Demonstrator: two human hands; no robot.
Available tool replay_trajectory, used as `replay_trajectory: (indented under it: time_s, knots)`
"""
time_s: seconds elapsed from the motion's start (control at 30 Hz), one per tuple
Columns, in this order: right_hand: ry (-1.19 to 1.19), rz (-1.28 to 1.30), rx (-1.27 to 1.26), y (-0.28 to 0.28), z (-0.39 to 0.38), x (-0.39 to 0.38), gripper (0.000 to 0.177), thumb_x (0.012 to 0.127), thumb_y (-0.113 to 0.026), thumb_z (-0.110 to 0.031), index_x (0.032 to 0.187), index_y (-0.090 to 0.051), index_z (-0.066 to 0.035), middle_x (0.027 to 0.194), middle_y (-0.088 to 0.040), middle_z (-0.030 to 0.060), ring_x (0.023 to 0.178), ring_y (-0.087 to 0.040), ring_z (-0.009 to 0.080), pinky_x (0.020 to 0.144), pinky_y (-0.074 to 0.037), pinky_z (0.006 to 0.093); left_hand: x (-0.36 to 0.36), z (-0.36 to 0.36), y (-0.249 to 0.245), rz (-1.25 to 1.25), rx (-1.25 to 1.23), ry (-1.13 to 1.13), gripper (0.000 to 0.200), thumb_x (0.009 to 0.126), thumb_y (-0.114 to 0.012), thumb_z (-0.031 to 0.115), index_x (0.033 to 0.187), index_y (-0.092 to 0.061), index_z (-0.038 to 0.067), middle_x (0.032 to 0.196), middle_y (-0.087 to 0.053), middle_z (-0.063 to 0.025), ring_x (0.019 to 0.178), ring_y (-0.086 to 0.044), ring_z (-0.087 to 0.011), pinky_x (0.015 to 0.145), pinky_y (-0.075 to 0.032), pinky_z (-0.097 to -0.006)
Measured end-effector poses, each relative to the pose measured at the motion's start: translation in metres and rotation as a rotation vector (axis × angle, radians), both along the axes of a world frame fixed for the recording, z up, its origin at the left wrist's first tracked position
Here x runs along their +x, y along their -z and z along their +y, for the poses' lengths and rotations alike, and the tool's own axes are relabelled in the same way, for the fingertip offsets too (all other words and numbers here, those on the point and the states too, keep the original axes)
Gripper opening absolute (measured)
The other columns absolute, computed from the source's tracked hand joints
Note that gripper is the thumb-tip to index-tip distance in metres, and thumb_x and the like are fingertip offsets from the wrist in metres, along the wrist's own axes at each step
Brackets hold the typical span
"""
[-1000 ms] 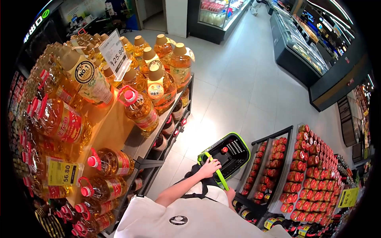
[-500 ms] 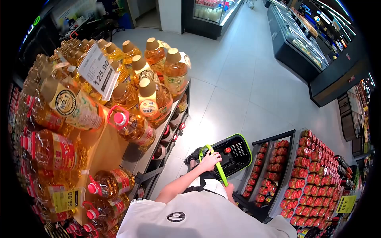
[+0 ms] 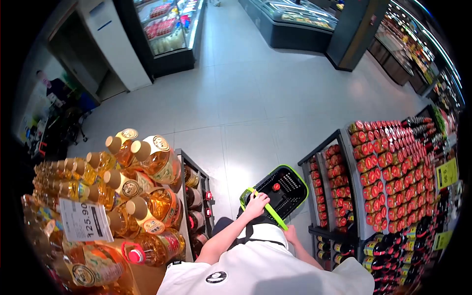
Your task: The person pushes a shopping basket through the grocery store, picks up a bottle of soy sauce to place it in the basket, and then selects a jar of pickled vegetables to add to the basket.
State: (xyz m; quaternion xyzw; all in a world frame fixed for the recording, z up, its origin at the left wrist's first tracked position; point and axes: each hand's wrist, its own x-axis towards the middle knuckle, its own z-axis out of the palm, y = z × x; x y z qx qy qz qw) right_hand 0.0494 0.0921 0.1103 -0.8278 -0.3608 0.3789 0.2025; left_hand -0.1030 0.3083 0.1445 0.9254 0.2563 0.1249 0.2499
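A black shopping basket (image 3: 296, 191) with a bright green rim hangs in front of my body. My left hand (image 3: 256, 204) is closed around its green handle (image 3: 273, 213). Inside the basket lies a small item with a red top (image 3: 276, 187), too small to name. My right hand (image 3: 291, 233) is low beside the handle's near end. Its fingers are mostly out of sight, and whether it touches the handle cannot be made out.
Cooking oil bottles (image 3: 160, 158) crowd a display at left, with a price sign (image 3: 86, 220) above them. Red-lidded jars (image 3: 388, 182) fill a rack at right. Tiled floor (image 3: 246, 103) runs ahead toward a fridge case (image 3: 172, 59) and a freezer (image 3: 295, 29). A pillar (image 3: 355, 34) stands ahead right.
My view has swung to the right and I have moved forward past the oil display. The basket has stayed in front of me, with my left hand still on its handle.
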Motion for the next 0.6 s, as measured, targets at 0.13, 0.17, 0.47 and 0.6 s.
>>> replay_trajectory:
  time_s: [0.13,0.17,0.47,0.6]
  knots:
    - [0.196,-0.026,-0.018,-0.012,0.000,-0.010,0.028,0.073,-0.067,-0.027,0.086,-0.067,-0.003,0.076,-0.062,0.0221,0.074,-0.063,0.0353,0.064,-0.048,0.0396,0.033,0.016,0.006,-0.052,-0.026,0.142,0.026,0.066,-0.059,0.006,0.092,-0.054,0.010,0.097,-0.050,-0.0051,0.109,-0.045,-0.0244,0.101,-0.022,-0.0552]
    - [0.251,-0.020,-0.037,-0.011,0.003,-0.010,0.029,0.073,-0.067,-0.028,0.088,-0.067,-0.004,0.076,-0.062,0.0216,0.074,-0.063,0.0349,0.065,-0.048,0.0394,0.040,0.019,0.007,-0.043,-0.029,0.174,0.026,0.066,-0.059,0.006,0.092,-0.054,0.010,0.097,-0.050,-0.0050,0.109,-0.045,-0.0243,0.101,-0.022,-0.0556]
    - [0.557,-0.052,-0.132,0.009,0.001,-0.015,0.025,0.068,-0.066,-0.028,0.084,-0.068,-0.009,0.075,-0.063,0.0178,0.072,-0.063,0.0333,0.066,-0.050,0.0403,0.083,0.039,0.027,-0.026,-0.035,0.394,0.031,0.064,-0.062,0.010,0.094,-0.053,0.011,0.098,-0.050,-0.0056,0.107,-0.045,-0.0251,0.101,-0.021,-0.0555]
    - [0.702,-0.118,-0.205,-0.002,0.017,-0.031,0.034,0.065,-0.064,-0.030,0.092,-0.067,-0.010,0.083,-0.064,0.0185,0.080,-0.062,0.0339,0.073,-0.050,0.0416,0.101,0.059,0.024,0.020,-0.028,0.558,0.036,0.062,-0.068,0.015,0.095,-0.053,0.012,0.097,-0.050,-0.0047,0.105,-0.045,-0.0244,0.101,-0.020,-0.0546]
